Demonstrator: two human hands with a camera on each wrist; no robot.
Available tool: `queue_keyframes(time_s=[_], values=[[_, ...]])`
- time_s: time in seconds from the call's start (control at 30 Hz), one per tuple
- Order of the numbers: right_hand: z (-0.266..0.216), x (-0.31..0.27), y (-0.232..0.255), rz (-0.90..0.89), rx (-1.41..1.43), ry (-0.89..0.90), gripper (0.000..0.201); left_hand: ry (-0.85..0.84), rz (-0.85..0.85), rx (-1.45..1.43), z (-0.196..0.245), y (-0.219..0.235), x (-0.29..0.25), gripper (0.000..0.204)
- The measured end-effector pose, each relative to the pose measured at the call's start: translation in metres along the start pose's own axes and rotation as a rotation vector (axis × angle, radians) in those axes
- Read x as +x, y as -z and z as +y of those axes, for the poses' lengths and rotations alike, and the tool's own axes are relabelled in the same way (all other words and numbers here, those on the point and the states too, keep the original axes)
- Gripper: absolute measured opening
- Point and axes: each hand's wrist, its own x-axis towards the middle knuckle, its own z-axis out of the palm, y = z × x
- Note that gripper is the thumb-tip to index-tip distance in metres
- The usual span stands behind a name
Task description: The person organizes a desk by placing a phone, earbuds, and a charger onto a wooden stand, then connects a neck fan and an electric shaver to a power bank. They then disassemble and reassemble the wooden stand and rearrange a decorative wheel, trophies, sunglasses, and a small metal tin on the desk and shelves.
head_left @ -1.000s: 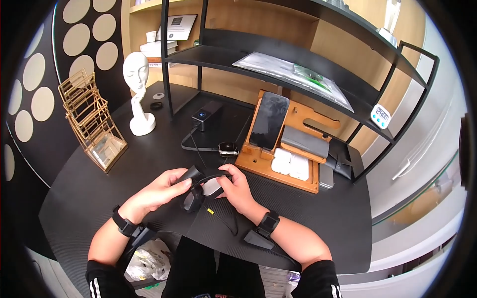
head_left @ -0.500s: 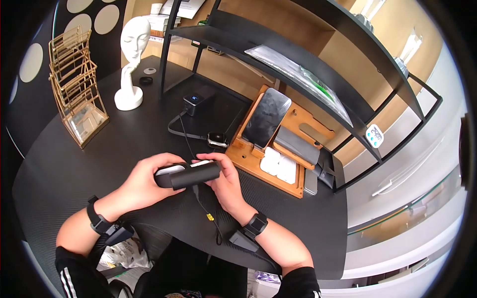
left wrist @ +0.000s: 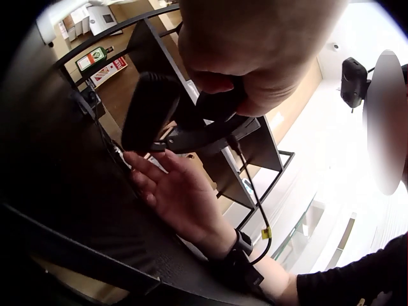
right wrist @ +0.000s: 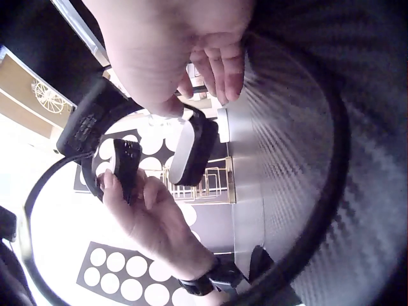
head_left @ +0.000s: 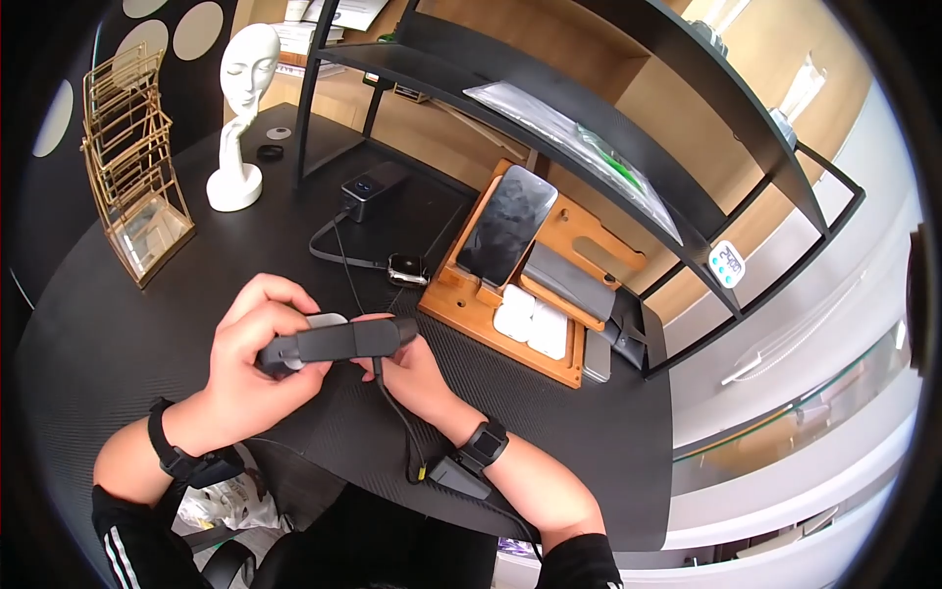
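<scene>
My left hand (head_left: 260, 353) grips one side of a black curved headband device (head_left: 334, 342) with boxy modules and light-faced pads, held above the desk. Its thumb and fingers close round a dark module, seen also in the right wrist view at the left hand (right wrist: 150, 217). A thin cable (left wrist: 252, 188) with a yellow tag runs down from the band. My right hand (head_left: 412, 378) is at the device's other end, fingers loosely extended and partly hidden behind it. In the left wrist view, the right hand's (left wrist: 182, 197) fingertips are right at the band's lower edge.
On the black desk stand a wooden stand (head_left: 461, 314) with a phone (head_left: 507, 224), a smartwatch (head_left: 406, 269), a power bank (head_left: 371, 187), a white face sculpture (head_left: 235, 182) and a gold wire rack (head_left: 132, 167). A black shelf (head_left: 422, 74) rises behind.
The device has turned in my hands and moved left, its long dark side now facing up. My left hand has risen round it; my right fingers have slipped behind it. The head view has shifted.
</scene>
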Motion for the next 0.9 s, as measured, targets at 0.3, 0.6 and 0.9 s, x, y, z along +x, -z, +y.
queue_keyframes(time_s=[0.3, 0.6, 0.9], values=[[-0.012, 0.000, 0.011, -0.158, 0.347, -0.249, 0.067, -0.208, -0.154, 0.384, 0.016, -0.001, 0.001, 0.029], [-0.025, -0.007, 0.003, -0.125, 0.463, -0.233, 0.037, -0.433, -0.368, 0.589, 0.019, -0.009, -0.010, 0.020], [-0.018, -0.002, 0.014, -0.134, 0.595, -0.155, 0.021, -0.332, -0.503, 0.658, 0.019, -0.007, -0.011, 0.035]])
